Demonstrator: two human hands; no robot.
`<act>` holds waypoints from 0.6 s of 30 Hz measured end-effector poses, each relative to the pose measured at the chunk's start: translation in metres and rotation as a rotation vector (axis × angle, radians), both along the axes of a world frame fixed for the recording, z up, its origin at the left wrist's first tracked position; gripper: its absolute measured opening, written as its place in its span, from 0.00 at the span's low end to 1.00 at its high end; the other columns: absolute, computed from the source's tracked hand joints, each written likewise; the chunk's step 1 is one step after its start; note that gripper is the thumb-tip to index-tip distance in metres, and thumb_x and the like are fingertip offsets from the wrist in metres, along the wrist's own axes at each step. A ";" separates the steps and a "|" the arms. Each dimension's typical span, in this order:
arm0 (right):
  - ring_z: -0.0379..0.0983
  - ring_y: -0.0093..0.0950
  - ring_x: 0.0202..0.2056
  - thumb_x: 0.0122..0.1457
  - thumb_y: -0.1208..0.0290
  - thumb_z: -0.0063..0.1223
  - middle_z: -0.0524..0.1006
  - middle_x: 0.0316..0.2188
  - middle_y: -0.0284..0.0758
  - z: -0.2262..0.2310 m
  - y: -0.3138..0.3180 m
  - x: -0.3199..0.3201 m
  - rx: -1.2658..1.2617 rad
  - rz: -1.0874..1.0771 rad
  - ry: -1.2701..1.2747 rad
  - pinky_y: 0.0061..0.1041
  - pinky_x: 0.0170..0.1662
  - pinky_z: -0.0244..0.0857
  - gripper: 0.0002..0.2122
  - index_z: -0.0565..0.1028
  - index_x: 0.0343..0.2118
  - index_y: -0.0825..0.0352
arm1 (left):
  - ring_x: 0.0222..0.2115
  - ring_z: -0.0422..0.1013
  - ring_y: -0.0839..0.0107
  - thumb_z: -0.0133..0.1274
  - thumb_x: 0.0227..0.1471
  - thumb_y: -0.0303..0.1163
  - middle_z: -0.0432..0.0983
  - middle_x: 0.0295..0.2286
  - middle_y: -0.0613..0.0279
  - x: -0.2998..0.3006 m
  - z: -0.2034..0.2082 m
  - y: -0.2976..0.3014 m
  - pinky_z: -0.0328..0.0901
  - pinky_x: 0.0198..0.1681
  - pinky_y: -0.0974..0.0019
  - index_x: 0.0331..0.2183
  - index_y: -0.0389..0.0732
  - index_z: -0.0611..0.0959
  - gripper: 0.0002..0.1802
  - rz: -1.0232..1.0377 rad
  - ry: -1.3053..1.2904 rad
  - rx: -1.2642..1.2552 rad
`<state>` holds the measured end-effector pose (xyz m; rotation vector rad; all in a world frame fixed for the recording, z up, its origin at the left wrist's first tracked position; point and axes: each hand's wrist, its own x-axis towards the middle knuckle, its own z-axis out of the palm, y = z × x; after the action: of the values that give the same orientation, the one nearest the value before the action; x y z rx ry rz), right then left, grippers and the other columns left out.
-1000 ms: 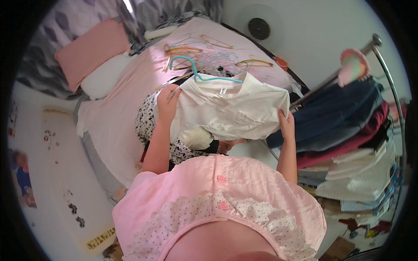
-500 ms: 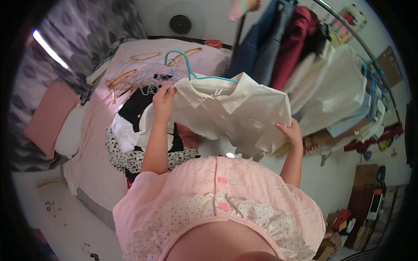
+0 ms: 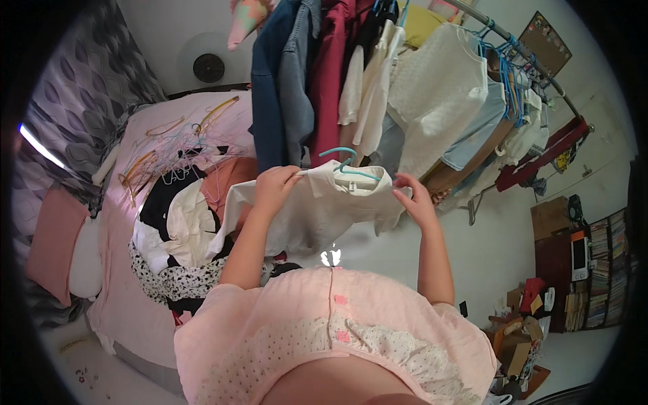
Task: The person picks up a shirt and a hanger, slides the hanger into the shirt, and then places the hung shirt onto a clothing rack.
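Note:
A white collared shirt [image 3: 304,214] hangs in front of me on a teal hanger [image 3: 348,156], whose hook stands up above the collar. My left hand [image 3: 275,189] is closed on the shirt's left shoulder, and one sleeve droops below that wrist toward the clothes on the bed. Beside the right shoulder is my right hand [image 3: 418,202], its thumb and fingers apart and nothing gripped between them. Whether its fingertips touch the fabric I cannot tell. Inside the shirt, the hanger's lower part is hidden.
Ahead and to the right, a metal rail [image 3: 503,32] carries jackets, a white knit top [image 3: 442,84] and several blue hangers. On the bed [image 3: 111,229] lie a heap of clothes [image 3: 177,283] and tangled hangers [image 3: 196,142]. Boxes [image 3: 520,358] and a bookshelf [image 3: 604,270] stand at the right.
My view has turned right, toward the rail. The shirt now sits lower and closer to the hanging clothes. My right hand has let go of the shirt's side and moved up beside the shoulder.

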<state>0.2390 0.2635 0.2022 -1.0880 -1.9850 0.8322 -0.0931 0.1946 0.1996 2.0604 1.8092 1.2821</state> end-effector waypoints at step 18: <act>0.63 0.36 0.18 0.50 0.57 0.47 0.67 0.14 0.40 0.005 -0.004 0.008 -0.030 -0.199 -0.335 0.28 0.23 0.56 0.15 0.71 0.23 0.67 | 0.29 0.71 0.64 0.50 0.42 0.29 0.75 0.27 0.59 0.028 -0.004 0.050 0.63 0.33 0.67 0.30 0.41 0.79 0.09 -0.135 0.038 0.253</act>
<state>0.2473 0.2591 0.2068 -1.4949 -2.0914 0.6063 -0.0650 0.2444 0.1955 2.3043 1.5592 1.5092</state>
